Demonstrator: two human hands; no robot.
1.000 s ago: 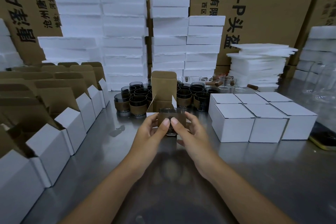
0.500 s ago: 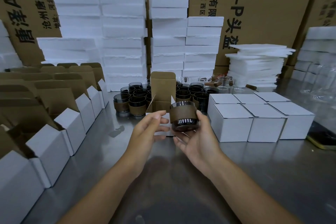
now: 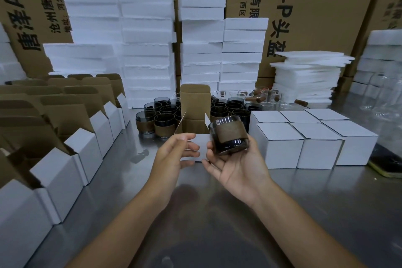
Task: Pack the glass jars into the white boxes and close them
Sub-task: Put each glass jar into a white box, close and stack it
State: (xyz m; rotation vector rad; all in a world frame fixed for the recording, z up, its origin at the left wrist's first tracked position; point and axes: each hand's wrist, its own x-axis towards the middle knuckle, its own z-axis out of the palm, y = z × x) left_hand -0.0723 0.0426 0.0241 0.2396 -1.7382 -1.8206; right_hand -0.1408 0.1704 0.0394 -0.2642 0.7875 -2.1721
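Observation:
My right hand (image 3: 237, 165) holds a dark glass jar (image 3: 228, 135) with a brown band, tilted, its thumb and fingers curled round it. The jar hangs just right of an open white box (image 3: 201, 148) whose brown lid flap (image 3: 194, 102) stands upright. My left hand (image 3: 174, 154) hovers in front of that box with relaxed fingers, holding nothing. Several more dark jars (image 3: 161, 119) stand clustered behind the box.
Closed white boxes (image 3: 304, 141) stand in two rows at the right. A row of open white boxes (image 3: 71, 159) lines the left edge. Foam block stacks (image 3: 148, 39) and cardboard cartons rise behind. Clear glasses (image 3: 267, 98) stand at the back. A dark phone-like object (image 3: 387, 165) lies far right.
Both hands held the jar low in front of the box. My right hand then lifted it up and to the right, tilting it, and my left hand let go.

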